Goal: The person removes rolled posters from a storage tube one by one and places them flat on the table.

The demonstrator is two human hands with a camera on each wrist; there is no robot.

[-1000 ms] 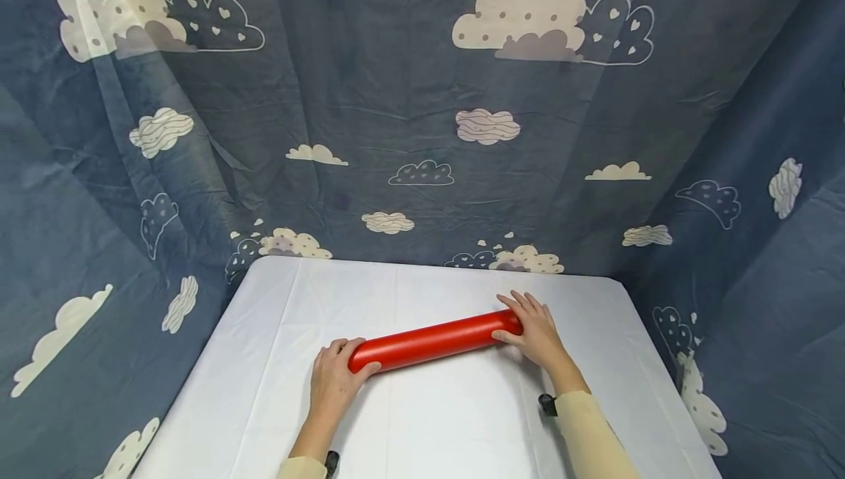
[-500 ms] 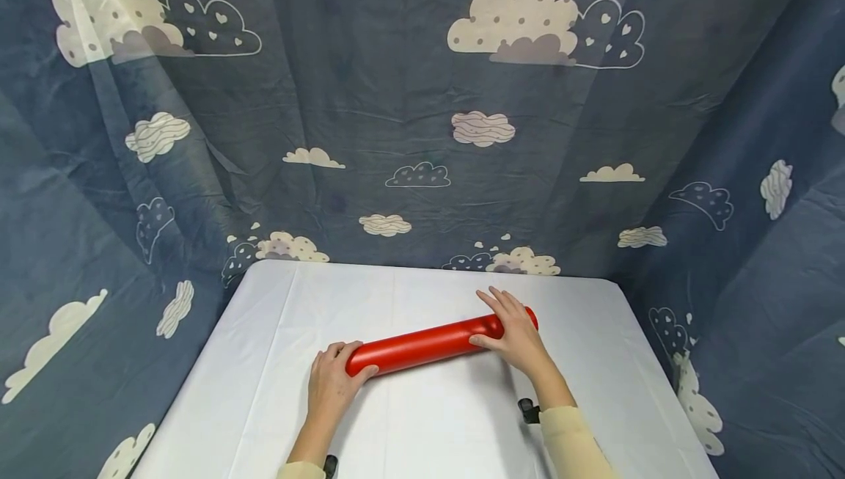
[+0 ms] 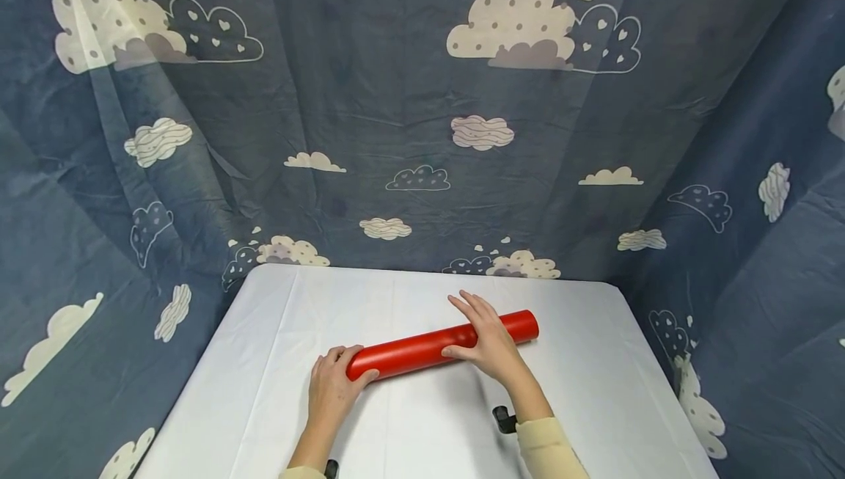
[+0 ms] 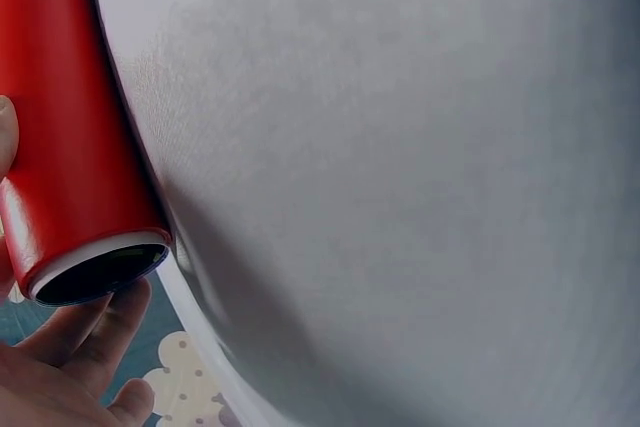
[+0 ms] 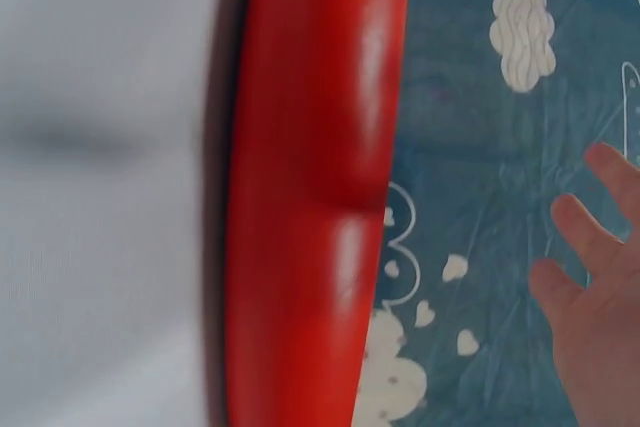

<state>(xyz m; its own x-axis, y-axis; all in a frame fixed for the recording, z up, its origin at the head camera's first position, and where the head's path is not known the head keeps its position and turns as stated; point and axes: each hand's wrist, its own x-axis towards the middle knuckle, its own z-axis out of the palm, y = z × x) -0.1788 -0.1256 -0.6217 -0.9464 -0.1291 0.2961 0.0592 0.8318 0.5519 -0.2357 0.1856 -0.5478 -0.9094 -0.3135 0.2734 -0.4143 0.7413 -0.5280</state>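
Observation:
A long glossy red tube (image 3: pixel 409 353) lies slantwise on the white table, its right end farther back. At its left end my left hand (image 3: pixel 330 387) holds it, thumb on the near side and fingers on the far side. The left wrist view shows that end of the tube (image 4: pixel 70 117) with a white rim and a dark hollow, and fingers of the left hand (image 4: pixel 60 377) below it. Right of the tube's middle, my right hand (image 3: pixel 491 347) is spread over it. In the right wrist view the right hand's fingers (image 5: pixel 575 232) are extended, apart from the tube (image 5: pixel 310 147).
A white cloth covers the table (image 3: pixel 284 362). Dark blue curtain fabric (image 3: pixel 370 97) with a cloud print hangs behind the table and along both sides. Each wrist wears a small black device, like the one at the right wrist (image 3: pixel 505 419), beside pale yellow sleeves (image 3: pixel 548 450).
My right hand has slid left along the red tube from its right end, which is now uncovered. The left hand stays at the left end, and the tube has hardly moved.

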